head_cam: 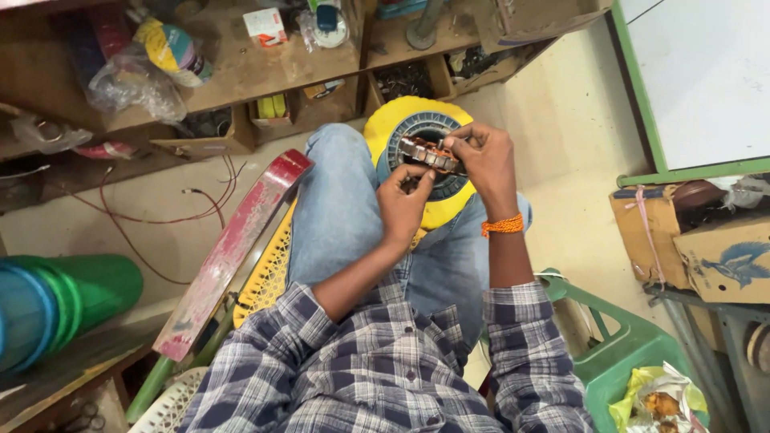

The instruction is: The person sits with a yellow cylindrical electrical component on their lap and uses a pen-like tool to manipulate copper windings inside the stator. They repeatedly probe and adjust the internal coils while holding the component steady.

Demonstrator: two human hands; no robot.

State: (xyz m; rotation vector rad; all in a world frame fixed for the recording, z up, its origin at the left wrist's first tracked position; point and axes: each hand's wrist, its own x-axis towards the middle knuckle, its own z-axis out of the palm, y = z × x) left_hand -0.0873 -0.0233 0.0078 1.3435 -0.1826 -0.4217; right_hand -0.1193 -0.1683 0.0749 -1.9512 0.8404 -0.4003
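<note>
Both hands pinch a small copper-wound metal part (429,154) above the knees: the left hand (403,200) grips from below, the right hand (481,160) from above. Fingers hide its ends. Behind it, a yellow round housing (385,124) rests on the lap, partly covered.

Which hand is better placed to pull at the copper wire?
Probably the right hand: its fingers pinch the top of the coil ring, while the left hand props it from below.

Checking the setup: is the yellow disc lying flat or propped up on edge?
Propped on edge: the yellow disc stands on the person's lap, its round face toward the camera.
</note>
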